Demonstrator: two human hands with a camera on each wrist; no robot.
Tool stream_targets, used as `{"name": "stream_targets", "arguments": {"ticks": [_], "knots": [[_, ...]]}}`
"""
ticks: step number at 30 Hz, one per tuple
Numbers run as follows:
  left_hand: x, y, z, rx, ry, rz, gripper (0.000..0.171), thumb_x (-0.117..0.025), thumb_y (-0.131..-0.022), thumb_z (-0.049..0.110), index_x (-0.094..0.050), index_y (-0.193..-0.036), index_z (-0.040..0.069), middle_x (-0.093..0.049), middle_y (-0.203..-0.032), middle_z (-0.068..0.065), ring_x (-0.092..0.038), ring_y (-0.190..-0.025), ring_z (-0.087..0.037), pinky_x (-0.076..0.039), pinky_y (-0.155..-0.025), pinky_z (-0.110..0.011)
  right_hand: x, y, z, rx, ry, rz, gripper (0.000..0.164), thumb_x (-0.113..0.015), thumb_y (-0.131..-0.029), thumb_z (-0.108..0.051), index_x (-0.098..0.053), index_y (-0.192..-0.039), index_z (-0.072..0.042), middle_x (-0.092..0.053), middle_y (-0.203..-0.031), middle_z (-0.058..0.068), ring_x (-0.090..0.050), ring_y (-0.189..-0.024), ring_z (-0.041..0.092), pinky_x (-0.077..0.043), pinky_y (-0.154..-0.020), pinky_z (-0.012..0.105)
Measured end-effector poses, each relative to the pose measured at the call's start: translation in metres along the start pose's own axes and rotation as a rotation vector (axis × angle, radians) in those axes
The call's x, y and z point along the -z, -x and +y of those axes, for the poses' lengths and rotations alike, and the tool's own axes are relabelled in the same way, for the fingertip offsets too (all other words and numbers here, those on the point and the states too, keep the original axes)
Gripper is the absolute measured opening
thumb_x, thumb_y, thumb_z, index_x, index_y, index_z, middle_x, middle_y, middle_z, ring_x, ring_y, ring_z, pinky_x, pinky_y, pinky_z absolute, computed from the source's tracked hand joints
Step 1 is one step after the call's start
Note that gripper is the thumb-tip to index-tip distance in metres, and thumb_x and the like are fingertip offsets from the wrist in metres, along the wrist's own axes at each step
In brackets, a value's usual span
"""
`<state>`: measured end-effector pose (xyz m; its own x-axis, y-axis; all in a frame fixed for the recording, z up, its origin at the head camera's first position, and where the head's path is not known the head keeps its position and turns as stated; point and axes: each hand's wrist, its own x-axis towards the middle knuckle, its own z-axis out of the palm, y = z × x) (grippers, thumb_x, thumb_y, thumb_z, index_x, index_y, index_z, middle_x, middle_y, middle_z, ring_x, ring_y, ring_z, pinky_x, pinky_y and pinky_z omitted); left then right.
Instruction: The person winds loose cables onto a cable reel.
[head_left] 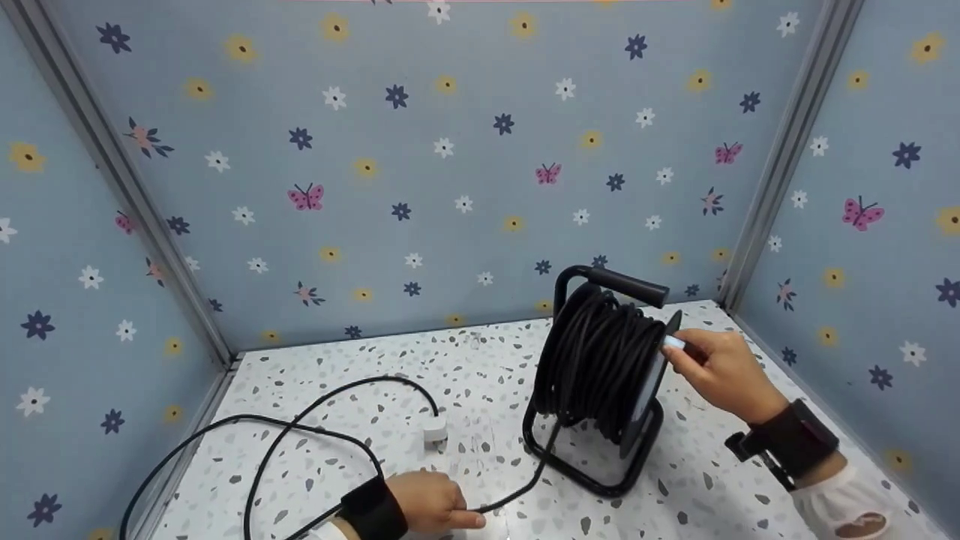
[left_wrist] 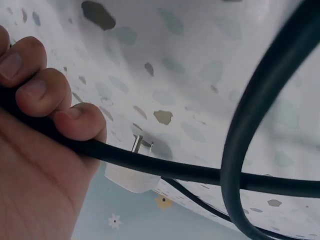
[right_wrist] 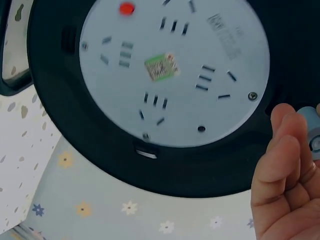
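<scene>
A black cable reel (head_left: pixel 600 360) wound with black cable stands on its tube frame at the right of the table. My right hand (head_left: pixel 724 371) pinches the pale knob (head_left: pixel 673 342) near the rim of the reel's side disc. In the right wrist view, that disc carries a grey socket panel (right_wrist: pixel 187 112) with slots and a red button (right_wrist: pixel 127 8). Low in the head view, my left hand (head_left: pixel 431 501) holds the loose cable (head_left: pixel 521 491) running from the reel. Its fingers curl around the cable in the left wrist view. A white plug (head_left: pixel 434 430) lies beyond that hand.
Loose cable loops (head_left: pixel 255 418) spread across the left of the speckled table (head_left: pixel 300 367) and past its left edge. Flower-patterned panels (head_left: pixel 465 165) enclose the back and both sides. The reel's carrying handle (head_left: pixel 626 285) rises close to the back panel.
</scene>
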<state>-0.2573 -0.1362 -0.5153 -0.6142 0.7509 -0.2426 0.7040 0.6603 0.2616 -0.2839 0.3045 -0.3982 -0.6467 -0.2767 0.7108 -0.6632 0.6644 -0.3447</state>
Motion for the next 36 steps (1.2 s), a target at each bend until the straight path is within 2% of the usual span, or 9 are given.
{"name": "stream_targets", "arguments": {"ticks": [4, 7, 11, 17, 20, 23, 27, 32, 36], "knots": [[-0.002, 0.002, 0.004, 0.054, -0.037, -0.011, 0.059, -0.058, -0.108, 0.059, -0.08, -0.075, 0.015, -0.071, -0.07, 0.0, -0.059, -0.061, -0.015, -0.054, -0.064, -0.034, 0.004, -0.005, 0.012, -0.026, 0.026, 0.03, 0.016, -0.075, -0.094, 0.003, -0.072, -0.085, -0.01, -0.051, -0.06, -0.016, -0.039, -0.051, -0.006, -0.035, -0.051, 0.019], [-0.004, 0.003, 0.005, 0.055, -0.031, -0.023, 0.058, -0.059, -0.107, 0.058, -0.08, -0.075, 0.015, -0.071, -0.071, -0.001, -0.059, -0.06, -0.015, -0.053, -0.063, -0.034, 0.006, -0.007, 0.021, -0.057, 0.051, 0.045, 0.007, -0.074, -0.094, 0.002, -0.076, -0.092, -0.003, -0.058, -0.062, -0.012, -0.043, -0.052, -0.005, -0.037, -0.055, 0.017], [-0.006, 0.004, 0.004, 0.052, 0.019, -0.029, 0.058, -0.058, -0.108, 0.056, -0.079, -0.076, 0.013, -0.071, -0.072, -0.001, -0.058, -0.061, -0.014, -0.053, -0.064, -0.032, 0.007, -0.008, 0.033, -0.118, 0.073, 0.038, 0.006, -0.072, -0.098, 0.0, -0.078, -0.098, -0.002, -0.063, -0.065, -0.008, -0.046, -0.055, -0.004, -0.039, -0.06, 0.016], [0.002, 0.006, 0.004, 0.099, 0.105, 0.021, 0.063, -0.044, -0.114, 0.054, -0.083, -0.095, 0.008, -0.08, -0.091, -0.007, -0.076, -0.086, -0.021, -0.061, -0.087, -0.038, 0.008, -0.008, 0.045, -0.185, 0.118, -0.01, 0.009, -0.071, -0.103, -0.006, -0.079, -0.106, -0.003, -0.061, -0.066, -0.006, -0.047, -0.055, -0.001, -0.042, -0.064, 0.022], [0.007, 0.008, 0.005, 0.14, 0.169, 0.05, 0.064, -0.037, -0.116, 0.051, -0.082, -0.104, 0.007, -0.08, -0.101, -0.009, -0.076, -0.098, -0.024, -0.059, -0.095, -0.041, 0.006, -0.009, 0.05, -0.22, 0.156, -0.052, 0.013, -0.07, -0.105, -0.011, -0.079, -0.11, -0.002, -0.059, -0.066, -0.005, -0.046, -0.056, 0.0, -0.044, -0.066, 0.029], [0.011, 0.008, 0.007, 0.151, 0.216, 0.071, 0.064, -0.034, -0.116, 0.049, -0.077, -0.094, 0.007, -0.075, -0.093, -0.007, -0.073, -0.092, -0.021, -0.059, -0.092, -0.041, 0.004, -0.01, 0.056, -0.256, 0.187, -0.092, 0.016, -0.07, -0.106, -0.014, -0.079, -0.111, -0.002, -0.059, -0.065, -0.004, -0.046, -0.057, 0.001, -0.045, -0.067, 0.033], [0.015, 0.004, 0.016, 0.101, 0.238, 0.07, 0.065, -0.031, -0.117, 0.05, -0.07, -0.082, 0.011, -0.068, -0.082, 0.0, -0.071, -0.086, -0.014, -0.06, -0.092, -0.039, 0.0, -0.008, 0.065, -0.273, 0.21, -0.133, 0.016, -0.068, -0.107, -0.013, -0.076, -0.102, -0.001, -0.058, -0.062, -0.004, -0.047, -0.054, 0.005, -0.043, -0.064, 0.034], [0.018, -0.005, 0.025, 0.074, 0.223, 0.083, 0.068, -0.03, -0.117, 0.049, -0.077, -0.09, 0.009, -0.072, -0.082, 0.001, -0.073, -0.085, -0.013, -0.06, -0.09, -0.036, -0.007, -0.005, 0.072, -0.299, 0.217, -0.176, 0.022, -0.065, -0.108, -0.014, -0.069, -0.088, -0.006, -0.053, -0.06, -0.003, -0.044, -0.051, 0.009, -0.037, -0.059, 0.032], [0.02, -0.011, 0.029, 0.065, 0.228, 0.11, 0.067, -0.029, -0.118, 0.048, -0.073, -0.083, 0.012, -0.066, -0.075, 0.005, -0.066, -0.075, -0.009, -0.058, -0.085, -0.033, -0.013, 0.002, 0.078, -0.326, 0.204, -0.202, 0.021, -0.064, -0.11, -0.016, -0.071, -0.095, -0.002, -0.054, -0.063, -0.001, -0.044, -0.052, 0.011, -0.036, -0.058, 0.032]]}}
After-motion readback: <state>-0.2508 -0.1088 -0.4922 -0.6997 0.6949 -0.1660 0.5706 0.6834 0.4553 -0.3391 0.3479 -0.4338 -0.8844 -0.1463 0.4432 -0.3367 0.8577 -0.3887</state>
